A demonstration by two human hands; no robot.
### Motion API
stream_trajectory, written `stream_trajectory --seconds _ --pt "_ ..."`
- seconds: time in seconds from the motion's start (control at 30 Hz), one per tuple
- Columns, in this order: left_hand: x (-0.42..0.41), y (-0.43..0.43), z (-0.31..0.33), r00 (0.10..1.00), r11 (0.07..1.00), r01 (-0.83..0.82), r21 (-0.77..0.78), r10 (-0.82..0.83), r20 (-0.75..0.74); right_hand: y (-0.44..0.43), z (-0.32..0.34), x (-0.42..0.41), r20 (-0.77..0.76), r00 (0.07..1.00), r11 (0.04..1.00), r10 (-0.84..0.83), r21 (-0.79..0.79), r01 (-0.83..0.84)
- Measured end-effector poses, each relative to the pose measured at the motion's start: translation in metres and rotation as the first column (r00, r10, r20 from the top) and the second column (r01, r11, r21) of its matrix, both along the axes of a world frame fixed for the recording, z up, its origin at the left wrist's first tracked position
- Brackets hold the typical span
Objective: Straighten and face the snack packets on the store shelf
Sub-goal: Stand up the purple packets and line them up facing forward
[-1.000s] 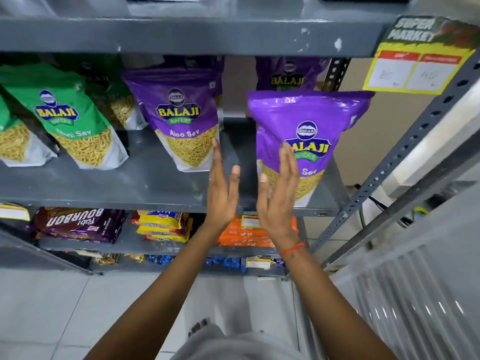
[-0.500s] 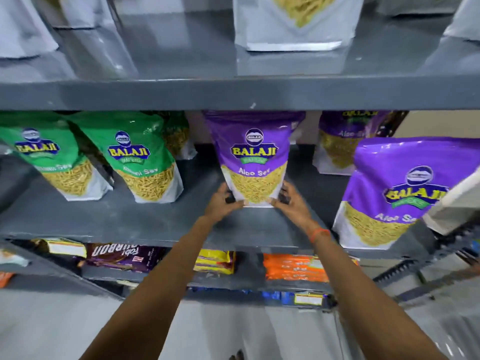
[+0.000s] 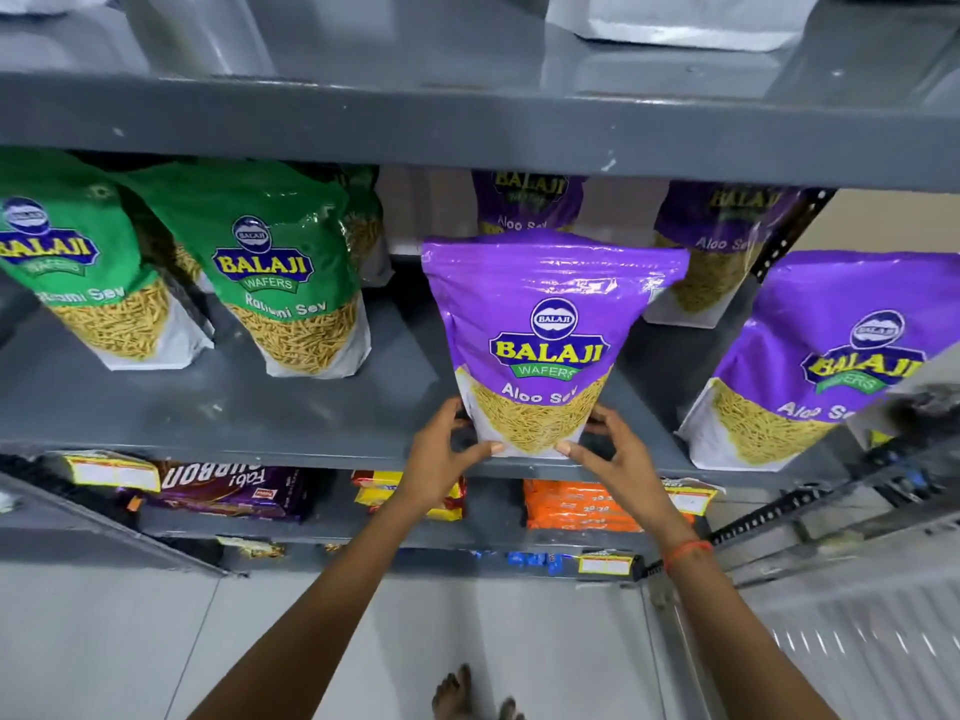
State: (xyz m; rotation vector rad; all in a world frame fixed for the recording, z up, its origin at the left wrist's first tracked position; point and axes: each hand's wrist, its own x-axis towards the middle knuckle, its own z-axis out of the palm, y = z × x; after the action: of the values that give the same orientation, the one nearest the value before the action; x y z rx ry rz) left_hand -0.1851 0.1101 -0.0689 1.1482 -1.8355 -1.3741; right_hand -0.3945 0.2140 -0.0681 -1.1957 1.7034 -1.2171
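Observation:
A purple Aloo Sev packet (image 3: 550, 324) stands upright at the front edge of the grey shelf (image 3: 311, 407), label facing me. My left hand (image 3: 447, 449) grips its lower left corner and my right hand (image 3: 608, 454) grips its lower right corner. Another purple Aloo Sev packet (image 3: 826, 366) stands at the front right. Two more purple packets (image 3: 530, 200) (image 3: 722, 241) stand behind. Two green Ratlami Sev packets (image 3: 285, 272) (image 3: 78, 267) lean at the left, set further back.
The shelf above (image 3: 467, 132) overhangs closely, with white pouches on it. Below lie a Bourbon biscuit pack (image 3: 228, 491), yellow packs (image 3: 384, 491) and orange packs (image 3: 576, 506). A perforated upright (image 3: 779, 241) borders the right. My bare feet (image 3: 467, 693) are on the tiled floor.
My hands left the right-hand purple packet, took hold of the middle purple packet by its bottom corners, and drew it forward to the shelf's front edge. The view shifted left and up.

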Motion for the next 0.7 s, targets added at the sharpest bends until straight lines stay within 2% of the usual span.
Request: stream_trajectory --seconds 0.1,0.2,0.27,0.37,0.53,0.63,0.7 --pt "0.0 0.002 0.0 1.0 1.0 -0.007 0.001 0.007 0.002 -0.001 0.019 0.001 0.093 0.995 0.998 0.021 -0.066 -0.015" --pt "-0.001 0.002 0.001 1.0 1.0 -0.017 0.008 0.017 0.023 -0.018 0.055 -0.001 0.224 0.966 0.939 -0.13 -0.284 0.193" --pt "-0.001 0.003 0.002 0.999 1.0 -0.015 0.009 0.015 0.03 -0.031 0.078 -0.003 0.269 0.948 0.884 -0.171 -0.384 0.268" --pt "-0.001 0.004 0.003 1.0 1.0 -0.019 0.021 0.019 0.021 -0.042 0.093 0.002 0.247 0.956 0.863 -0.159 -0.436 0.256" --pt "-0.002 0.007 0.006 1.0 1.0 -0.022 -0.004 0.022 -0.002 -0.045 0.097 0.017 0.413 0.862 0.753 -0.293 -0.455 0.475" --pt "-0.001 0.008 0.008 1.0 0.999 -0.022 -0.025 0.022 0.006 -0.042 0.101 0.039 0.386 0.84 0.709 -0.382 -0.461 0.534" --pt "0.003 0.007 0.009 1.0 1.0 0.017 -0.005 -0.017 0.005 -0.034 0.104 0.057 0.285 0.784 0.597 -0.551 -0.522 0.61"
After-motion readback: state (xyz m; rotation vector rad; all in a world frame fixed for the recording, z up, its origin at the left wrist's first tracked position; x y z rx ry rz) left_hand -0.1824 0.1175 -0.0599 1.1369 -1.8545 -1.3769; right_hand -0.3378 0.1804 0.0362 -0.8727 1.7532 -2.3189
